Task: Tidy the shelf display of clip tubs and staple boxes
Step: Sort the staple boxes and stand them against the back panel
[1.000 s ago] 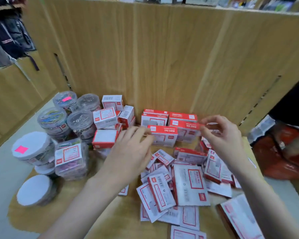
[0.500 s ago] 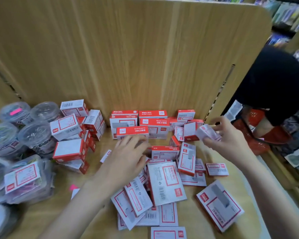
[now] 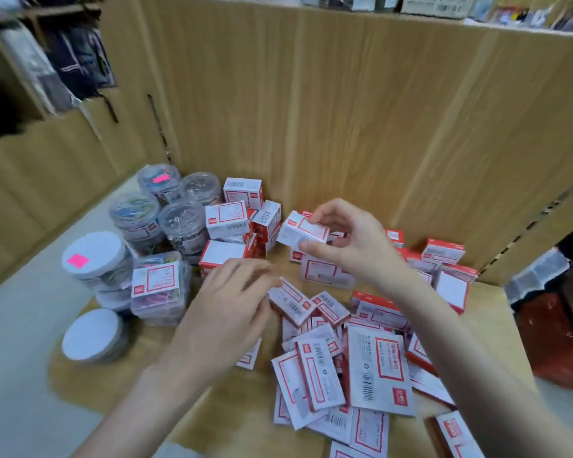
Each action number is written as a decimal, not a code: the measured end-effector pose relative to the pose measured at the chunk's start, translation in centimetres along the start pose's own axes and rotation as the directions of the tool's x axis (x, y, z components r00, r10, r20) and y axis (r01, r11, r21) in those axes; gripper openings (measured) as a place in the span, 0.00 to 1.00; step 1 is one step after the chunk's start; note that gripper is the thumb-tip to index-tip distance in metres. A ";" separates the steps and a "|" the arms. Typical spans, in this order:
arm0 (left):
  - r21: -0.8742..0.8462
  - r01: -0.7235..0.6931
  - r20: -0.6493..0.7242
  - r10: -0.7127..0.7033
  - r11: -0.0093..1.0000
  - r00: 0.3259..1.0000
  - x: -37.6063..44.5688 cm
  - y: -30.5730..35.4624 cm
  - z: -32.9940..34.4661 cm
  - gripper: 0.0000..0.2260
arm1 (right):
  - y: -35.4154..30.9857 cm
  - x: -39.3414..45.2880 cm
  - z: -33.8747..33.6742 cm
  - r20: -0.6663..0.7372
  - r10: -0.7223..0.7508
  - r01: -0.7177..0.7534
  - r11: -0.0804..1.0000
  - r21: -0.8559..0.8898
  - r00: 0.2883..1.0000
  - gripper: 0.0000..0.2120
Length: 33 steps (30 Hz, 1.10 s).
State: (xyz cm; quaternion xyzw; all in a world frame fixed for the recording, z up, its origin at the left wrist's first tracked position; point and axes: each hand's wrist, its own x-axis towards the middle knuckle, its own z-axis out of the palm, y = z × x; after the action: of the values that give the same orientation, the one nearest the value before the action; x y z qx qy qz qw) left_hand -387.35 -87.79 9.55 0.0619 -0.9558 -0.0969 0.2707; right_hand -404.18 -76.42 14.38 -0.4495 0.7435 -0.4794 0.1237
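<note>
The right hand (image 3: 351, 241) holds one small white staple box (image 3: 302, 231) pinched between thumb and fingers, lifted above the shelf (image 3: 239, 408) near the centre. The left hand (image 3: 227, 309) hovers low with fingers loosely curled, its tips at a small flat box (image 3: 290, 300) at the edge of the heap; whether it grips it I cannot tell. Toward four o'clock lies the loose heap of flat red-and-white boxes (image 3: 344, 368), too jumbled to count, though more than a dozen show. Toward ten o'clock stand four clear round clip tubs (image 3: 182, 219), with two white-lidded tubs (image 3: 93, 256) at nine o'clock, one bearing a pink sticker, and one square clear tub (image 3: 159, 285) beside them. Toward eleven o'clock, four or five staple boxes are stacked (image 3: 227, 221); a few more sit at two o'clock (image 3: 444, 252) against the wooden back panel (image 3: 344, 110).
</note>
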 end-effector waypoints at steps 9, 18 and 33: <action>0.268 0.137 -0.077 -0.120 0.954 0.990 -2.4 -2.1 -2.7 0.12 | -2.2 3.4 7.0 0.233 -0.388 0.437 0.872 -0.222 0.892 0.12; 0.056 0.046 -0.022 -0.045 0.997 0.999 -2.4 -1.0 -2.6 0.12 | -0.6 1.2 3.4 -0.036 -0.351 0.332 0.910 -0.249 0.936 0.06; -0.152 -0.165 0.257 0.201 0.974 0.945 2.9 2.4 4.7 0.17 | 8.2 -9.6 -8.8 -0.440 0.382 -0.568 0.688 -0.452 0.813 0.18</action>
State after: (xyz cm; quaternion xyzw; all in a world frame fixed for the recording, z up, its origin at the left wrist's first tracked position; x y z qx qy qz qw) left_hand -392.43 -85.22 7.62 -0.0586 -0.9772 -0.1401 0.1488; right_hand -408.67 -62.45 9.79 -0.1730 0.9519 -0.2525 -0.0121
